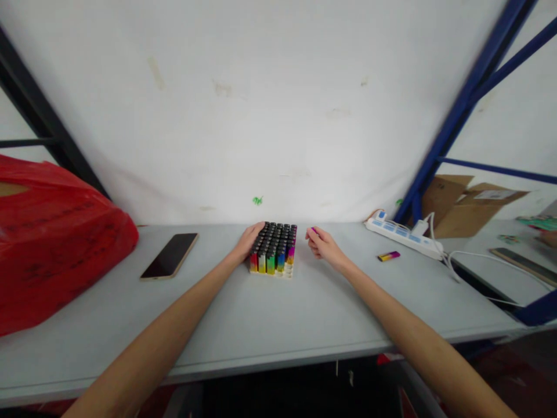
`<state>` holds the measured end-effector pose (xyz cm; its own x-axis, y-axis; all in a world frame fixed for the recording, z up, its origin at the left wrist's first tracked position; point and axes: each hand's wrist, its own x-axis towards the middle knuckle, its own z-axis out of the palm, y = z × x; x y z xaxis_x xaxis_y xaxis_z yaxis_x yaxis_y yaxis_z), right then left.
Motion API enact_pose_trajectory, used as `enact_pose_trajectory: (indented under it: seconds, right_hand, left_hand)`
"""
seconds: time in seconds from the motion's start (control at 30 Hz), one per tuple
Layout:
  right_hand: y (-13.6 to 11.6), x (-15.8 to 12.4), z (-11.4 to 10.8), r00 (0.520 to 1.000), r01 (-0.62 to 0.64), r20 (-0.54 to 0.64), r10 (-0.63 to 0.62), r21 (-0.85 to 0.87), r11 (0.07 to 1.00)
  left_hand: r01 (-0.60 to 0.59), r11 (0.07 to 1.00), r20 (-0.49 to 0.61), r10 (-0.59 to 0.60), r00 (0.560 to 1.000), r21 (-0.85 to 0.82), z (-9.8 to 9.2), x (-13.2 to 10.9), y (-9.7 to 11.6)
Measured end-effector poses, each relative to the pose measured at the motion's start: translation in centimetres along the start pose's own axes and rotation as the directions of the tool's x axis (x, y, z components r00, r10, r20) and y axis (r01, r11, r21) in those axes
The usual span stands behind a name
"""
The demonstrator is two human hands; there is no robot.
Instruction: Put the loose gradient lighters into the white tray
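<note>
A white tray (285, 274) on the table holds rows of upright lighters (271, 264) with black tops and red, silver, green, blue and purple-yellow bodies. A few holes at its near right corner have no lighter. My left hand (249, 239) is closed against the tray's left side, its fingers reaching round the far left corner and partly hidden. Just right of the tray, my right hand (322, 245) is closed in a pinch around a purple lighter (314, 230); only its end shows. Farther right, a purple-and-yellow lighter (389, 256) lies flat on the table.
A dark-screened phone (170, 256) lies left of the tray, beyond it a red plastic bag (56, 244). At the right are a white power strip (404, 235) with cables, a blue metal post (456, 116) and a cardboard box (465, 203). A white wall backs the table (278, 325).
</note>
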<state>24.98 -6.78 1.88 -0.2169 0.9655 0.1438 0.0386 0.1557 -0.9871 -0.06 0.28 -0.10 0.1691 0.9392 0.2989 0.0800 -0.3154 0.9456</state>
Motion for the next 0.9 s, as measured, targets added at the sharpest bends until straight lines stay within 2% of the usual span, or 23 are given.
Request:
enact_pose_trajectory:
  seconds: [0.17,0.33,0.53,0.7,0.8,0.9]
  right_hand:
    - [0.6,-0.1,0.4,0.979,0.124,-0.118,-0.164,-0.294,0.948]
    - [0.7,-0.3,0.7,0.952,0.127,-0.189,-0.239,-0.466,0.876]
    - [0.5,-0.6,1.3,0.96,0.204,-0.077,-0.27,-0.473,0.857]
    - [0.2,-0.8,1.3,0.96,0.208,-0.061,-0.272,-0.495,0.844]
    - [-0.5,-1.3,1.3,0.951,0.232,-0.053,-0.305,-0.529,0.816]
    - [-1.6,-2.0,1.2,0.943,0.285,0.016,-0.333,-0.555,0.781]
  left_hand:
    - [-0.015,1.0,0.0,0.015,1.0,0.002,0.1,0.0,0.1]
    - [-0.011,1.0,0.005,0.011,1.0,-0.003,0.0,0.1,-0.2]
    - [-0.017,1.0,-0.004,0.017,1.0,0.007,-0.1,0.2,-0.3]
    - [-0.029,0.999,-0.004,0.029,1.0,0.021,-0.1,0.2,-0.3]
    - [-0.033,0.999,0.004,0.033,0.999,0.025,-0.1,0.2,-0.3]
    - [-0.032,0.999,0.012,0.032,0.999,0.017,-0.1,0.2,-0.4]
